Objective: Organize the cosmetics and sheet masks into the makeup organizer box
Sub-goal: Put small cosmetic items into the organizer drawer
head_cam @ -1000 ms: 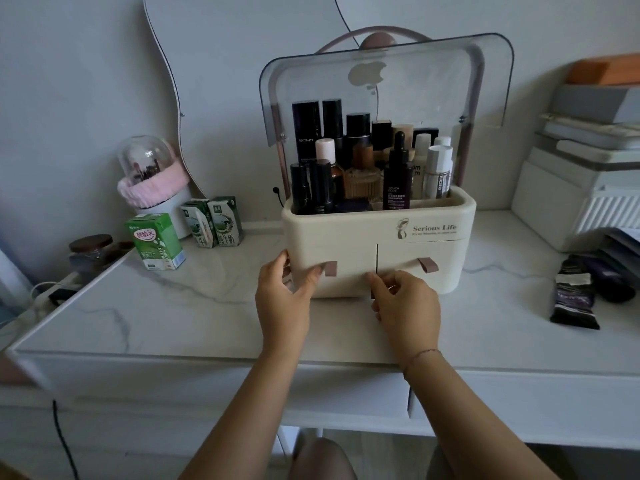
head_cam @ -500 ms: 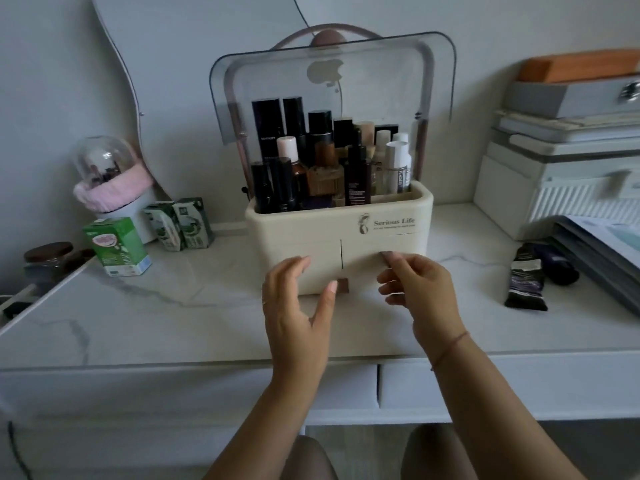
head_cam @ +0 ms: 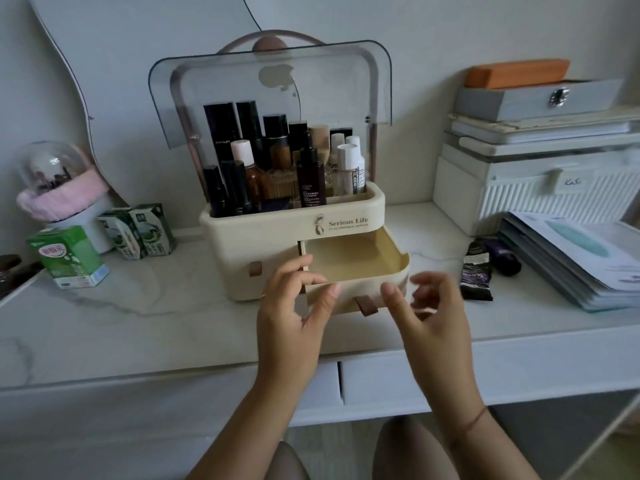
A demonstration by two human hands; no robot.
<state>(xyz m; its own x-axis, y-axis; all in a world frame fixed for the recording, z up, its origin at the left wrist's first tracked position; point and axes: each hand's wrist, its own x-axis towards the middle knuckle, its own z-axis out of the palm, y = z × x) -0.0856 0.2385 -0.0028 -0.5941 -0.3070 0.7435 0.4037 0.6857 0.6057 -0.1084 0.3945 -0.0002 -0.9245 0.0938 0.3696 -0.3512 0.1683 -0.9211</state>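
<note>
Head view
Organizer (head_cam: 263, 233): cream box, centre of the white marble-look desk (head_cam: 156, 317), against the wall; "Serious Life" printed on the front.
Lid (head_cam: 270, 88): smoky clear cover, swung up and open above the top tray.
Top tray: packed with upright bottles (head_cam: 277, 168), mostly black caps, 2 white ones at the right end.
Right drawer (head_cam: 353, 261): pulled out toward the person, inside bare, brown pull tab (head_cam: 363, 305) on its front.
Left drawer: closed, brown tab (head_cam: 255, 268) showing.
Left hand (head_cam: 291, 313): in front of the open drawer's left corner, fingers loosely spread, holding nothing; thumb tip close to the drawer front, contact cannot be told.
Right hand (head_cam: 433, 317): just right of the pull tab, fingers curled and apart, blurred, holding nothing.
Tubes (head_cam: 478, 271): 2 dark tubes lying on the desk right of the organizer, well clear of the drawer.
Sheet masks (head_cam: 571, 258): flat stack of packets at the desk's right edge, beside the tubes.
Boxes (head_cam: 533, 147): white and grey cases stacked behind the masks, orange block on top.
Cartons (head_cam: 69, 258): 1 green drink carton front left, 2 more (head_cam: 142, 230) behind it, near the organizer.
Dome (head_cam: 52, 174): clear dome with a pink band, far left by the wall.
Mirror (head_cam: 138, 64): wavy-edged, leaning on the wall behind the organizer.
</note>
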